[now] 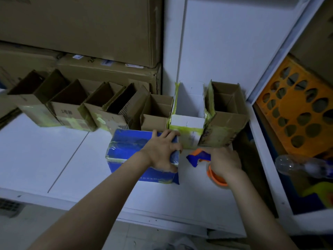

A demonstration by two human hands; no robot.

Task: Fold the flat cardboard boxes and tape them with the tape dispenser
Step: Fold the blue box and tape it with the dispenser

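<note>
**Two hands, one blue box, one tape dispenser**

One blue box (129, 150) lies on its side on the white table (45, 150) in front of me, with strips of tape across its top face. My left hand (162, 152) clamps its right end: the fingers curl over the far edge and down the end face, and the thumb presses the near side. My right hand (226, 164) is closed round the single tape dispenser (196, 156), orange and blue. It sits just to the right of the blue box, with its blue nose pointing at the box end and its orange roll under my palm. I cannot tell whether the nose touches the cardboard.

Behind them stands one row of open-topped boxes, seven by my count. Six are brown boxes (72, 109) and one is a white box (187, 121), second from the right. The ones at the left overlap, so that count is less sure. Several carry yellowish tape along their lower edges.

Large cartons (81, 24) are stacked against the wall beyond. On the shelves to my right are one orange crate (297, 114) with round holes and one clear plastic bottle (292, 164).
</note>
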